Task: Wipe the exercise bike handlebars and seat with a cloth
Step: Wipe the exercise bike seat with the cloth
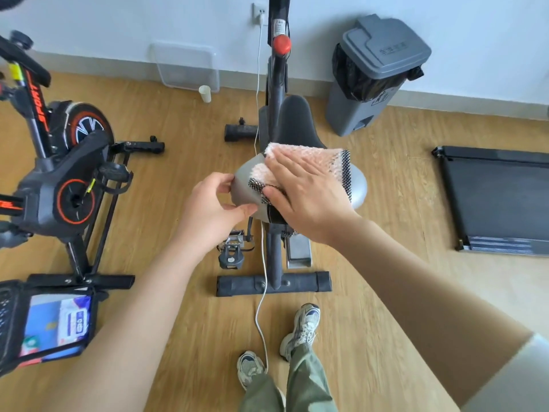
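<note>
The exercise bike (274, 254) stands in the middle of the floor, its grey and black seat (297, 126) pointing toward the wall. A pink fluffy cloth (323, 160) with a black-and-white checked edge lies over the seat's wide rear part. My right hand (303, 191) presses flat on the cloth, fingers spread. My left hand (214, 205) grips the seat's left rear edge between thumb and fingers. The handlebars are out of view; only the post with a red knob (281, 44) shows.
A second black-and-orange exercise bike (59, 176) stands at the left. A grey lidded bin (374, 72) stands by the wall on the right, a treadmill (499, 200) at the far right. A white cable (263, 292) runs along the floor past my shoes (303, 328).
</note>
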